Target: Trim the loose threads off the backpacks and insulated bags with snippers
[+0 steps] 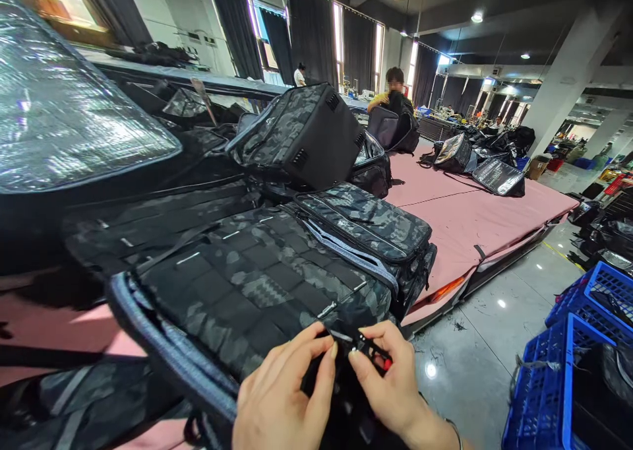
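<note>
Pinching snips (369, 350) with right hand (388, 379) near bag (267, 278), just beside left hand (289, 387), pressed thumb-to-finger; cannot tell on what.

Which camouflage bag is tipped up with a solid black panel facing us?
The tilted bag farther back, beyond the webbing-covered bag in the foreground. Its black panel carries small ribbed patches; the foreground bag lies flatter, patterned side up.
</note>
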Motion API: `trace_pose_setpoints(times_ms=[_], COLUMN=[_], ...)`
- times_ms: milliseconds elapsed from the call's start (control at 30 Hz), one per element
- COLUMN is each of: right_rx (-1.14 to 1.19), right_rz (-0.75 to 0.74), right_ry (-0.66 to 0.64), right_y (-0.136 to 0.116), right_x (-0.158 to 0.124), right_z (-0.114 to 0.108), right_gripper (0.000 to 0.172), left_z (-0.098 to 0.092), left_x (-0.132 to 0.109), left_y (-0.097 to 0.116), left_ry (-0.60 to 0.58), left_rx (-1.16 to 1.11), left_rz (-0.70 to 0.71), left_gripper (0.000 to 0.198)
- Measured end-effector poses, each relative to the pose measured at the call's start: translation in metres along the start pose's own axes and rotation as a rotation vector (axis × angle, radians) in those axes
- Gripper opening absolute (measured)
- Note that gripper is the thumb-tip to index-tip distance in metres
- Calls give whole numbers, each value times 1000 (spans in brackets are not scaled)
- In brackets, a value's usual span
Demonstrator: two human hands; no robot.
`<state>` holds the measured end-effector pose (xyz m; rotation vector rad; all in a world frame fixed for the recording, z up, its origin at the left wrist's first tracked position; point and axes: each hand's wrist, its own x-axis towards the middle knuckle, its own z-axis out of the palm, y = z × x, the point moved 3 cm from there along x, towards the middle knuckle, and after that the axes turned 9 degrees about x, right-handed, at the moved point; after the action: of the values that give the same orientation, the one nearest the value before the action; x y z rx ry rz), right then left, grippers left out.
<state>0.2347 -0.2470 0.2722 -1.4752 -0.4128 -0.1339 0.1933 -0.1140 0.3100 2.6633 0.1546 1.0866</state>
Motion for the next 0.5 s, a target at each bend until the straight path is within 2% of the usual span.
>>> trace_pose_setpoints(times_ms=[100, 167, 233, 367, 500], right_rx=[294, 519, 634, 492, 370], right_rz=[121, 178, 195, 121, 77], right_ry=[9, -47, -89, -19, 54], right_y=[8, 8, 6, 0, 1], right_x=[4, 6, 8, 11, 13], right_z=[8, 15, 20, 13, -4], right_gripper=[26, 37, 43, 44, 35], left_z=[0, 0, 0, 1, 2], left_x=[0, -2, -3, -3, -3], left_y=[0, 1, 1, -1, -10], left_ry=[0, 15, 23, -18, -115], left_rx=[-4, -4, -6, -63, -202], left_rz=[7, 28, 41, -34, -284], left_gripper=[27, 28, 29, 31, 33])
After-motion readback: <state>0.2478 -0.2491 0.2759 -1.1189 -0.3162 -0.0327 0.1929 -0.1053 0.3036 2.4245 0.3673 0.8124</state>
